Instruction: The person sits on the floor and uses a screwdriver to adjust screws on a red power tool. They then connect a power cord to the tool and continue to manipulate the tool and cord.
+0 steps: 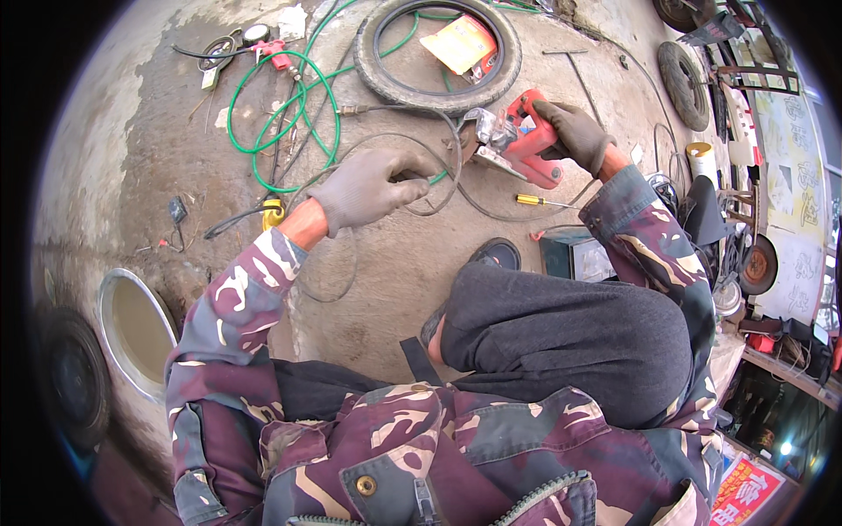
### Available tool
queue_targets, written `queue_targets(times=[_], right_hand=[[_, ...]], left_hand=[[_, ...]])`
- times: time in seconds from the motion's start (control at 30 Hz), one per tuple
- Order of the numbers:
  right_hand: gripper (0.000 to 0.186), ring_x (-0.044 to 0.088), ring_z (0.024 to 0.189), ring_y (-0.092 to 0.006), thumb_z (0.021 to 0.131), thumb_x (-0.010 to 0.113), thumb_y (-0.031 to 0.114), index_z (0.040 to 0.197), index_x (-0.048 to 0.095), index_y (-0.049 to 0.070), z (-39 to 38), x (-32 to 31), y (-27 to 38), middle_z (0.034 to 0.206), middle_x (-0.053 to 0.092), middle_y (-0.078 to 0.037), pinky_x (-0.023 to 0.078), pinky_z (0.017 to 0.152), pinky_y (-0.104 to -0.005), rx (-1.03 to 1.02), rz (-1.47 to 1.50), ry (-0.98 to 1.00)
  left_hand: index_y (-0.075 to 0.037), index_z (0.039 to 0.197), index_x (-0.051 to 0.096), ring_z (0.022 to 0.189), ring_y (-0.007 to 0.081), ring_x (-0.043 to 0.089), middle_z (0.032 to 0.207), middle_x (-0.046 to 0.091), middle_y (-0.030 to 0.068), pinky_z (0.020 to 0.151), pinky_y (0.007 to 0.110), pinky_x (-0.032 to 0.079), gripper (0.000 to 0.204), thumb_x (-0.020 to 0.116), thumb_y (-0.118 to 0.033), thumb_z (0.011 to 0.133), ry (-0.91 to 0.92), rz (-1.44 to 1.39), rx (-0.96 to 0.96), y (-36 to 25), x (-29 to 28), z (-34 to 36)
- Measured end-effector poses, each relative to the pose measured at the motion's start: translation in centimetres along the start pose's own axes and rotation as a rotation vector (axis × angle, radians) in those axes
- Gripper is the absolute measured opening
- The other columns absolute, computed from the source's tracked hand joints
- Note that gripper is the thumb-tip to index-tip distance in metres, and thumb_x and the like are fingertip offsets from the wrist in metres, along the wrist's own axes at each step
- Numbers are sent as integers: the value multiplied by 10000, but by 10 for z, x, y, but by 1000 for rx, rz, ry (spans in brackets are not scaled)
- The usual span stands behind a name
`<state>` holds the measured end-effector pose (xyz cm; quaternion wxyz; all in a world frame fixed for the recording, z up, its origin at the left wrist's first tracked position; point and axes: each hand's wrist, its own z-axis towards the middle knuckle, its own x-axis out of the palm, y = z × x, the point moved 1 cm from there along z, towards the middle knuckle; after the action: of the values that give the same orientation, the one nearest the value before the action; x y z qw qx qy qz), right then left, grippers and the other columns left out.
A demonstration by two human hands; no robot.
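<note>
My right hand, in a grey glove, is wrapped round the red handle of a small handheld circular saw. Its brown disc and metal base plate face left, just below a bicycle or motorbike tyre. To the left of the saw, my left hand, gloved too, hovers over the floor with fingers bent and a gap between them and the thumb. I see nothing in it. A grey cable loops behind and around that hand, and a green hose lies beyond it.
A yellow-handled screwdriver and a T-shaped bar lie right of the saw. An orange packet rests inside the tyre. A red inflator with gauge is at the far left. A basin of murky water stands near my left arm.
</note>
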<state>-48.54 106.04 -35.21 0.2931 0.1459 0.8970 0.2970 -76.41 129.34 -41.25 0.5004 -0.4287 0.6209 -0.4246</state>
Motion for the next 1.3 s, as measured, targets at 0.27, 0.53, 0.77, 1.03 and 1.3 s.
queue_targets(times=[0.27,0.53,0.77,1.03,1.3], right_hand=[[437,727,974,-183,1073,576,317,1317,601,-45,0,-18,-31,1142,725,-146,622,898,-322,-478,-30,185],[307,732,1009,-189,1060,571,158,1260,641,-64,-12,10,-13,1234,682,-133,647,894,-323,-103,480,352],[374,739,849,-231,979,548,64,1351,513,68,-50,85,27,999,707,-126,646,728,-362,-43,602,446],[341,731,1072,-243,1047,535,143,1355,532,-3,-40,123,42,1208,688,-180,613,900,-351,-77,654,729],[408,712,1115,-217,1115,490,225,1420,565,-35,-56,81,44,1264,704,-173,586,984,-332,-325,464,450]], left_hand=[[9,1304,671,1050,205,722,1118,746,145,927,348,563,383,690,-162,962,-77,-215,48,-28,13,2],[21,1481,513,1212,191,641,1357,656,165,1000,339,522,569,658,-303,1037,-82,-315,12,-21,22,-8],[33,1561,373,1189,223,639,1351,620,186,972,364,549,733,677,-366,1027,-212,-574,15,-30,50,10],[76,1433,488,1069,188,675,1256,678,161,830,326,600,583,720,-236,998,-419,-235,-293,-3,47,-2],[80,1347,581,934,150,700,1088,741,133,776,314,572,451,678,-212,1017,-548,-383,-307,2,53,-20]])
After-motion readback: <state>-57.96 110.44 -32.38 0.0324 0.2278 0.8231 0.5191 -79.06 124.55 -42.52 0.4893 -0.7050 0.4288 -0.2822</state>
